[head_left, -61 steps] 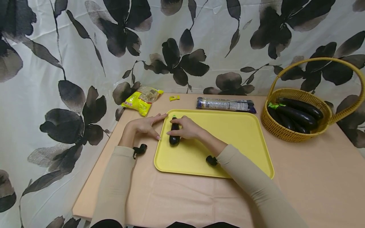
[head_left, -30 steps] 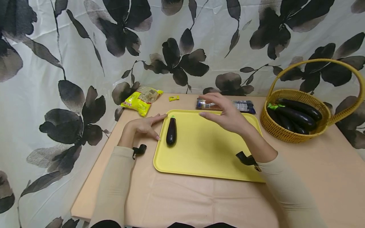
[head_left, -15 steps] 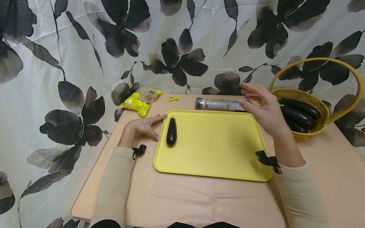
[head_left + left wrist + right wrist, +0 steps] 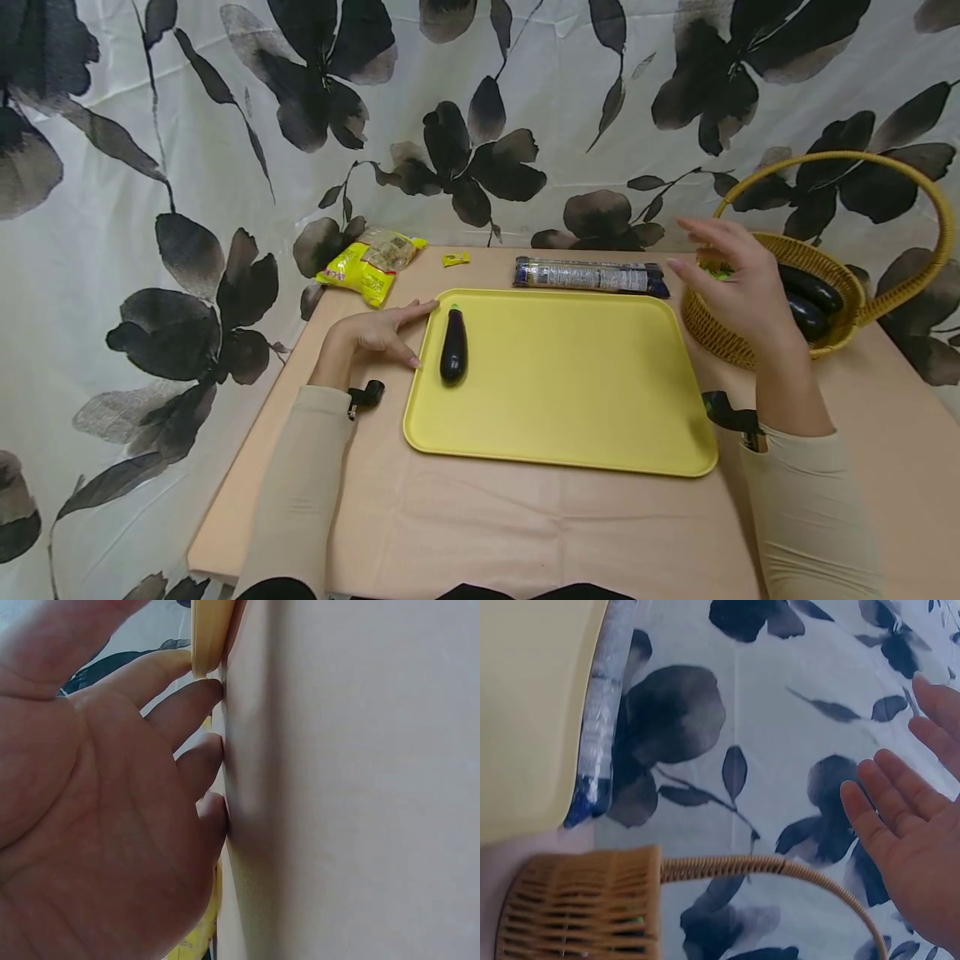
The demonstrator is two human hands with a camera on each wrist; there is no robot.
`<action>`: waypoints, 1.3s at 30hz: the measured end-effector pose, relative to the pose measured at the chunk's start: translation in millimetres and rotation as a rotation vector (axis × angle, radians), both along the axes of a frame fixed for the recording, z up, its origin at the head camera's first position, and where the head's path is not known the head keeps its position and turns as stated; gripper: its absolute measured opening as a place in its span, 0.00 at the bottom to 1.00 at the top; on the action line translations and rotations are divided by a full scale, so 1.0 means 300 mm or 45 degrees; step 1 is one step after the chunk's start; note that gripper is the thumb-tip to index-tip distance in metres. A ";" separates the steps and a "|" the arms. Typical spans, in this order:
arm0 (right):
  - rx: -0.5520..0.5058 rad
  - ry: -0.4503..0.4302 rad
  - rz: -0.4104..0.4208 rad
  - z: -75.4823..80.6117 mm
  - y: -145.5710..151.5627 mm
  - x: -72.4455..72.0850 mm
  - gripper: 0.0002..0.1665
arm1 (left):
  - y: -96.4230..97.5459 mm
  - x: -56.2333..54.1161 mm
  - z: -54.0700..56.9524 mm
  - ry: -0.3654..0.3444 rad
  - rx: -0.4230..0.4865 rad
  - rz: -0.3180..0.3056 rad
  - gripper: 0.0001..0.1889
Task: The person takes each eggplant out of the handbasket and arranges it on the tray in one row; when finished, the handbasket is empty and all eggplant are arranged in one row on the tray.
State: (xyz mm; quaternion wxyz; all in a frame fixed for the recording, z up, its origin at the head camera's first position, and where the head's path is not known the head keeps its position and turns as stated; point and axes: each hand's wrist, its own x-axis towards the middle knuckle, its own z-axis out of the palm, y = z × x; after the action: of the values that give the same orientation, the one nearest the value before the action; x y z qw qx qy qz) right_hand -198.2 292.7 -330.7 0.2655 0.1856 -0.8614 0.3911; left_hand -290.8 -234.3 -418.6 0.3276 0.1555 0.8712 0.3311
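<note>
In the head view my left hand point(image 4: 378, 333) touches the left rim of a yellow tray point(image 4: 562, 400), its fingers spread on the table beside it. A single small eggplant point(image 4: 453, 348) lies lengthwise at the tray's left end. My right hand point(image 4: 742, 287), fingers loosely extended and holding nothing, hovers in front of a wicker basket point(image 4: 712, 333) on the right. Inside the basket are several eggplants point(image 4: 810, 292), partly hidden by that hand. The left wrist view shows the left palm point(image 4: 112, 810) with fingertips on the table; in the right wrist view the right fingers point(image 4: 900, 795) are apart from the basket.
Behind the tray lie a long dark-blue packet point(image 4: 588, 275), a small yellow wrapped piece point(image 4: 455, 259) and a yellow snack bag point(image 4: 372, 265). The basket's tall handle point(image 4: 941, 217) arches upward. A floral cloth point(image 4: 480, 100) hangs along the table's back edge.
My right hand has let go of the eggplant at the tray's left end and moved right, over the tray, to the basket. My left hand has stayed at the tray's rim.
</note>
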 end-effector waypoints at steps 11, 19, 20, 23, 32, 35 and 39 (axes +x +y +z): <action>0.003 -0.208 -0.194 -0.034 0.128 -0.015 0.30 | 0.009 0.010 0.008 0.001 0.019 0.003 0.66; 0.039 -0.390 -0.335 -0.066 0.230 -0.029 0.33 | 0.009 0.012 0.010 0.001 0.047 0.007 0.66; 0.049 -0.420 -0.353 -0.069 0.241 -0.029 0.33 | 0.008 0.011 0.010 0.001 0.048 0.007 0.66; 0.082 -0.485 -0.386 -0.078 0.270 -0.031 0.34 | 0.009 0.010 0.009 -0.002 0.051 0.008 0.66; 0.183 -0.554 -0.387 -0.118 0.330 -0.037 0.34 | 0.005 0.005 0.005 -0.003 0.043 0.003 0.66; 0.210 -0.570 -0.364 -0.130 0.349 -0.038 0.33 | 0.005 0.005 0.005 0.004 0.038 0.002 0.65; 0.232 -0.604 -0.359 -0.145 0.372 -0.036 0.31 | 0.007 0.006 0.004 0.009 0.029 -0.003 0.65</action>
State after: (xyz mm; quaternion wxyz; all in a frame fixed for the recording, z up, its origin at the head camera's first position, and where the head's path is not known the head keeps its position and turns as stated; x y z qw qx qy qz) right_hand -209.1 404.3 -374.1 0.0907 -0.0095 -0.9483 0.3039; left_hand -289.0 -232.2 -417.5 0.3231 0.1614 0.8682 0.3402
